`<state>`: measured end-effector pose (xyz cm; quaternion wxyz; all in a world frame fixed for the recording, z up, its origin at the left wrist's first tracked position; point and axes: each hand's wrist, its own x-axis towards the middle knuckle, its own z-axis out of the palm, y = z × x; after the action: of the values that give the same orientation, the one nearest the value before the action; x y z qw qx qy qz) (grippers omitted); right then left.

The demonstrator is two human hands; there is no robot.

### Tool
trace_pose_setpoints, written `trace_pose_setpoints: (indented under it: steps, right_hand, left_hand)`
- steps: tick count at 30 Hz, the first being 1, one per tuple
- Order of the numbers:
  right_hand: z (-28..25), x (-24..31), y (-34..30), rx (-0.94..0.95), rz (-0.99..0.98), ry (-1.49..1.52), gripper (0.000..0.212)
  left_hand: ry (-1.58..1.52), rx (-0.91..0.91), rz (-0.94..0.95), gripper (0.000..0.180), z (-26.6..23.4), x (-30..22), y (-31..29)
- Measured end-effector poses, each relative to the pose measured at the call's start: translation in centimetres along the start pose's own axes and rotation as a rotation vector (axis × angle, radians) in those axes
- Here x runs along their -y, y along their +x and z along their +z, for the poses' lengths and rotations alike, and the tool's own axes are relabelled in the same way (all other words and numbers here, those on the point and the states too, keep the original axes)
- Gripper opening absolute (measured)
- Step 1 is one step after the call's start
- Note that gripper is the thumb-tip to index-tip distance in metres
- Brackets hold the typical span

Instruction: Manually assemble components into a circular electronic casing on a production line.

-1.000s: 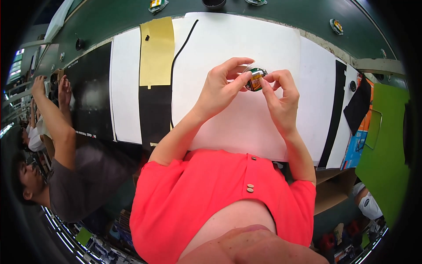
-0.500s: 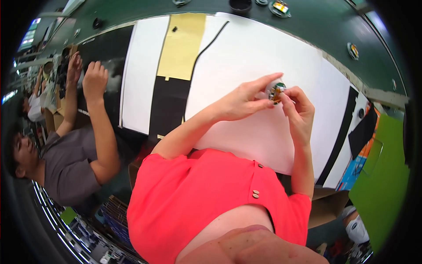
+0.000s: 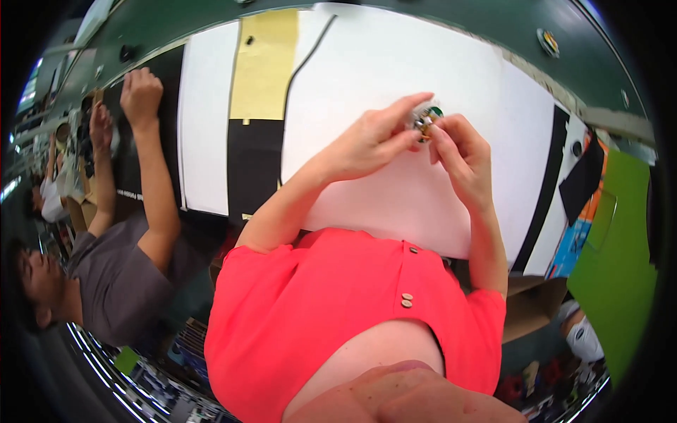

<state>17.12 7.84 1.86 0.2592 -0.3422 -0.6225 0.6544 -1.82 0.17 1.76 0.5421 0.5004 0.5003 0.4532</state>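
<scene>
A small round electronic assembly [image 3: 424,124], with green board edges and silver and orange-yellow parts, is held up over the white work surface [image 3: 352,77]. My left hand [image 3: 374,141] grips it from the left, between the thumb and the fingers. From the right, my right hand [image 3: 462,148] pinches at its near right side with thumb and forefinger. The fingertips cover part of the assembly, and I cannot make out whether a smaller piece is between the right fingers.
A yellow sheet [image 3: 264,67] and a black panel [image 3: 254,155] lie left of me, beside a black cord [image 3: 305,63]. Another round assembly [image 3: 548,43] rests on the green bench at the far right. A co-worker's hand [image 3: 141,95] is raised at the left. An open cardboard box [image 3: 532,307] stands low right.
The whole view has shifted, so the bench things sit further up and left. Both my hands still hold the assembly, slightly turned. The co-worker's hands have moved a little.
</scene>
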Motion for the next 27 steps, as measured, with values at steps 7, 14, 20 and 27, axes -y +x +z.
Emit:
trace_pose_setpoints:
  steps: [7,14,20,27]
  right_hand:
    - [-0.4,0.4,-0.1,0.088,-0.022,-0.061,0.011]
    - [-0.3,0.3,-0.3,0.044,-0.013,-0.124,0.011]
    - [-0.3,-0.2,-0.2,0.003,-0.076,-0.101,0.011]
    - [-0.1,0.0,-0.2,-0.003,-0.071,-0.102,0.011]
  left_hand:
    - [-0.033,-0.009,-0.003,0.056,0.1,1.1,0.4]
    - [0.006,0.042,-0.058,0.056,0.2,0.5,0.4]
    - [0.032,0.011,-0.048,0.056,0.3,0.5,0.4]
    - [0.136,0.005,0.016,0.061,0.4,0.3,0.2]
